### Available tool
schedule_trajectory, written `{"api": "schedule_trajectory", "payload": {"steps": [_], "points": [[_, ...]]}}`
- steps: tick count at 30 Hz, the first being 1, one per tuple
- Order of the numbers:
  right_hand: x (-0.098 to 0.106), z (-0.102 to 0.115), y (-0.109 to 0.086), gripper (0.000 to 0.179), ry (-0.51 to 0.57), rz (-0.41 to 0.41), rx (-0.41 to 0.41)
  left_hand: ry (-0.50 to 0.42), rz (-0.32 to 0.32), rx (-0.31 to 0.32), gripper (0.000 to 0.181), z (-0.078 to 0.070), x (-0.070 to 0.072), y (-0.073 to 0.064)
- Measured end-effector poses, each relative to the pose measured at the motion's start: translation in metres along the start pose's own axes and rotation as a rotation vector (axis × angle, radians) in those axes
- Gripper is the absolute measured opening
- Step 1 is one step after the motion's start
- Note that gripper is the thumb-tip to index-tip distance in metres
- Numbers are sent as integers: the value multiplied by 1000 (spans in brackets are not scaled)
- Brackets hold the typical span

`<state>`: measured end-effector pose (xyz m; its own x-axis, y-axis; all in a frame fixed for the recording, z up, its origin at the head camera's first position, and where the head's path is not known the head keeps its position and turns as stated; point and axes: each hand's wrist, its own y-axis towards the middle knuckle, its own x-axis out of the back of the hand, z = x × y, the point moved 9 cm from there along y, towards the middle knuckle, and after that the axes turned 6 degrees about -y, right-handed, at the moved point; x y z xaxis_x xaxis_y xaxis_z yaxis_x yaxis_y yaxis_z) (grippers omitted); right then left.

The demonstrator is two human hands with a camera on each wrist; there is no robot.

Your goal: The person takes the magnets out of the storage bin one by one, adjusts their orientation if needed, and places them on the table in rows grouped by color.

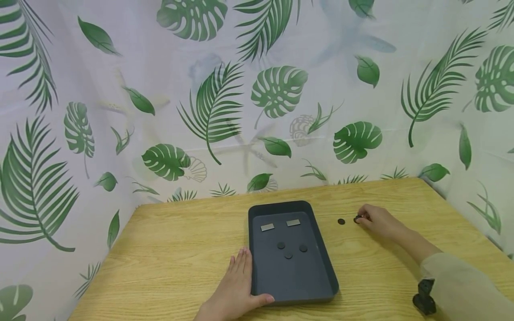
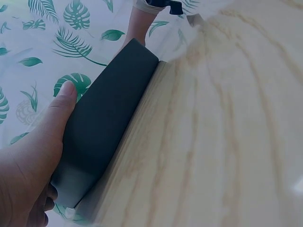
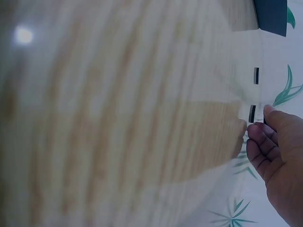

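A dark grey rectangular tray (image 1: 295, 276) lies on the table, with two silvery rectangular pieces (image 1: 267, 227) and several black discs (image 1: 288, 255) in it. My left hand (image 1: 234, 285) rests against its near left corner, fingers straight along the left wall and thumb at the near rim. To the tray's right, my right hand (image 1: 377, 220) pinches a small black disc (image 1: 356, 219) between thumb and fingertips. One more black disc (image 1: 341, 221) lies on the table just left of those fingertips. In the right wrist view, a dark disc edge (image 3: 252, 113) shows right at the fingertips (image 3: 269, 111).
The wood-grain table (image 1: 180, 249) ends at the back against a white curtain (image 1: 241, 133) printed with green leaves, which also hangs along both sides. A black device (image 1: 424, 298) is strapped at the right sleeve (image 1: 462, 281).
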<state>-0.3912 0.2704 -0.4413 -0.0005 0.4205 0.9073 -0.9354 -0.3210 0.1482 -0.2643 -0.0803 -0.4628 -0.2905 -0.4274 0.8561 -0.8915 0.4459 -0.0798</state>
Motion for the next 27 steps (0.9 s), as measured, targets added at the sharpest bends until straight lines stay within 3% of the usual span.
{"api": "schedule_trajectory", "payload": {"steps": [18, 27], "points": [[8, -28, -11, 16, -21, -24, -67, 4, -6, -2, 116, 0, 0, 1], [6, -28, -12, 13, -36, -1, -57, 0, -5, -3, 116, 1, 0, -1]]}}
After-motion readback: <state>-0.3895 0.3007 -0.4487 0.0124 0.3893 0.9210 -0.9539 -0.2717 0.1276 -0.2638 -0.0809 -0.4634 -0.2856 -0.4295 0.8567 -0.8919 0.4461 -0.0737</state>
